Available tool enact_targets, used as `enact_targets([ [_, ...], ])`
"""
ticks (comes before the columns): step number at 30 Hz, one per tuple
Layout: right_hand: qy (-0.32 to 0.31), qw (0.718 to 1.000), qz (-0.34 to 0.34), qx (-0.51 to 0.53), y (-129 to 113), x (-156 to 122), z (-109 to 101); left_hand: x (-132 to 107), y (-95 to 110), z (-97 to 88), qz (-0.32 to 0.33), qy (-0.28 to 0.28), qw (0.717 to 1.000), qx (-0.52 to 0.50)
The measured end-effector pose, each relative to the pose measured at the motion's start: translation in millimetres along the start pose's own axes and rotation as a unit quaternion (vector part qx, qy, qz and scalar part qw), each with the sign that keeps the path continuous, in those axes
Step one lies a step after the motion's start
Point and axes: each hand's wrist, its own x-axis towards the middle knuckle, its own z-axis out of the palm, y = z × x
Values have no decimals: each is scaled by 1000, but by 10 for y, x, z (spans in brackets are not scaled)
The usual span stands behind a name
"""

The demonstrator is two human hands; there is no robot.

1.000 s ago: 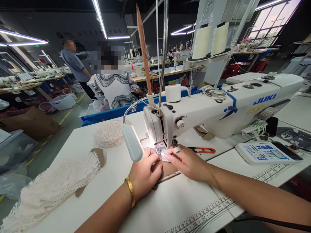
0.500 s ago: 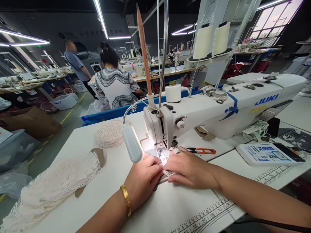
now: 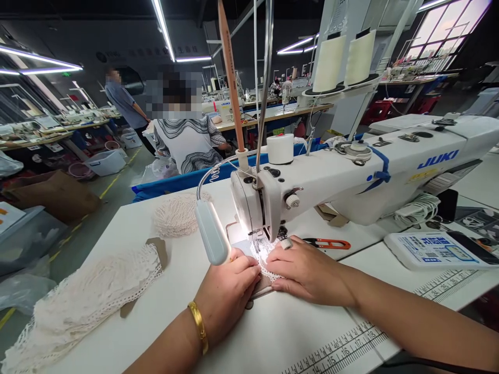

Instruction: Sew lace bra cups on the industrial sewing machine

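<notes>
A white JUKI sewing machine stands on the white table. Under its needle lies a small piece of white lace, lit by the machine lamp. My left hand, with a gold bangle on the wrist, has its fingers curled and pinched on the lace's near left edge. My right hand lies flat on the lace just right of the presser foot, fingers pressed together and stretched toward the needle.
A heap of white lace trim lies at the table's left, a smaller pinkish lace bundle behind it. Red thread snips and a control panel sit to the right. Two people work at benches behind.
Both hands have drawn a little toward me and more lace now shows in front of the presser foot. The brown piece under my hands is mostly covered.
</notes>
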Motion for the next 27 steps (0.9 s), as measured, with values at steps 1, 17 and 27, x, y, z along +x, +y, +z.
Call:
enact_targets([
  [1, -4, 1000, 5, -2, 6, 4, 6, 4, -13, -1, -1, 0, 1000, 5],
  [17, -17, 999, 26, -17, -4, 34, 31, 16, 11, 9, 20, 3, 999, 36],
  [27, -4, 997, 60, -48, -2, 125, 17, 67, -108, 21, 18, 17, 998, 66],
])
